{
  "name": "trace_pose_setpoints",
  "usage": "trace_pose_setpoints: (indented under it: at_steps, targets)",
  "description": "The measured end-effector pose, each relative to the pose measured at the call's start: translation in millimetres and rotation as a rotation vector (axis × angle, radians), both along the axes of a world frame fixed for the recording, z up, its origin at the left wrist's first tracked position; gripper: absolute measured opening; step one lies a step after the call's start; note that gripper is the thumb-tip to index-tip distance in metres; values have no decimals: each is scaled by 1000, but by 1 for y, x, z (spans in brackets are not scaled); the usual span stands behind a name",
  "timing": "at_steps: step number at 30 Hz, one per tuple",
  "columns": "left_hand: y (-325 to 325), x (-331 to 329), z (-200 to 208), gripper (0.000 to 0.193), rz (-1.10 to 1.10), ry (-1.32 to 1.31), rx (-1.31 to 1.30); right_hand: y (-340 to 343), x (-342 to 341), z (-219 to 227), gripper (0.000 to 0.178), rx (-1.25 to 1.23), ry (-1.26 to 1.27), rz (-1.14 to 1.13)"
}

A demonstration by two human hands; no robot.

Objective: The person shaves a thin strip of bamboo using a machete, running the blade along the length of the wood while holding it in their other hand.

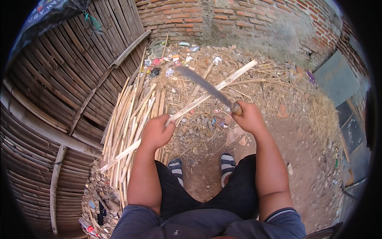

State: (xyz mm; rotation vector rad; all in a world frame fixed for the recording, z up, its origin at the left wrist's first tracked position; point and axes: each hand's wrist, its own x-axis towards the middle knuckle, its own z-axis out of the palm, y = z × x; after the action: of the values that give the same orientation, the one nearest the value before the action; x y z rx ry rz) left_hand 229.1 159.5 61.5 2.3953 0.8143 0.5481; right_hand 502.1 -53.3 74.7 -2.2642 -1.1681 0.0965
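Note:
My left hand (156,132) is closed around a long pale bamboo strip (235,75), which slants from the lower left up to the far right. In my right hand (249,116) is the wooden handle of a machete (202,82). Its dark, curved blade points up and to the left and crosses over the strip. Whether the blade touches the strip, I cannot tell. To the left of my left hand lies a pile of split bamboo strips (128,118), running lengthwise away from me.
A bamboo slat wall (51,67) stands on the left, a brick wall (179,18) at the back. Straw, stones and litter (294,91) cover the ground. Grey sheets (338,77) lean at the right. A plastic bottle (88,227) lies at the lower left. My sandalled feet (227,166) are below my hands.

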Motion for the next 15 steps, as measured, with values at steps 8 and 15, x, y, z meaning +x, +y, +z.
trace_pose_setpoints:
  at_steps: [8, 15]
  targets:
    - [-3, 2, 3, 36, 5, -1, 2, -11, 11, 0, 28, 79, -12, -69]
    - [-2, 2, -2, 33, -8, -5, 32, 10, -36, 0, 25, -143, -155, 177]
